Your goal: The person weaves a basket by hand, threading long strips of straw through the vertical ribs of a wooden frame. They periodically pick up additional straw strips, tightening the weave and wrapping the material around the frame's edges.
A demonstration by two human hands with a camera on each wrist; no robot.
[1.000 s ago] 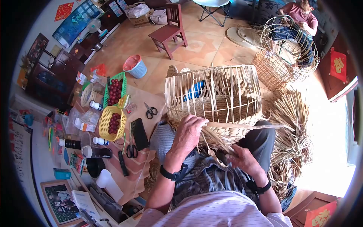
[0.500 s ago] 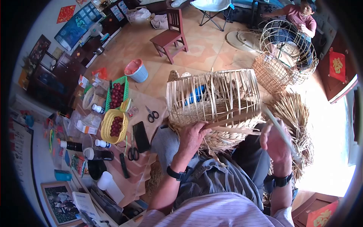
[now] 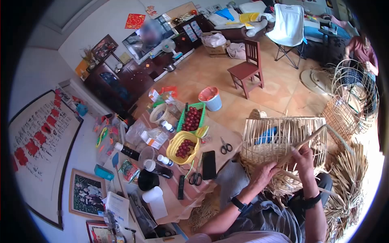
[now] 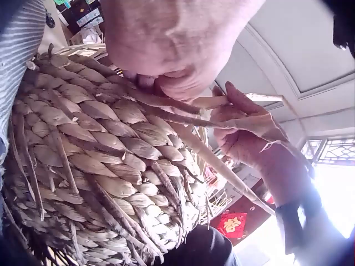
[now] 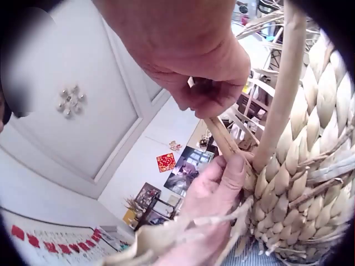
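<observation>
The basket (image 4: 116, 147) is positioned across the lap, right of the desk (image 3: 214, 128), with its braided wall on the near side and its bare stakes (image 3: 317, 141) above. The working strip (image 5: 223, 139) is drawn out from the braided edge. It is pinched at the basket by the left hand (image 3: 264, 174), with the thumb laid along it, and is grasped farther up by the curled fingers of the right hand (image 3: 303, 160). Beyond the right hand, the loose end is bent over toward the right.

For a tight row, the strip should be anchored firmly by the left thumb close to the braid while tension is applied with the right hand. Tension should be even: if the strip is pulled too hard, a stake may be drawn out of line; if too little, a gap may be left. The strip is best folded or twisted to uniform width before it is passed around a stake, as dry fibre is likely to split along its length.

The second strip (image 4: 227, 174), which projects to the right beside the basket, should be left clear of the working strip so that tangling is avoided. If thickness must be made up, matching fibre can be taken from the bundle (image 3: 352, 178) at the right. Trimming can be done with the scissors (image 3: 226, 147) on the desk.
</observation>
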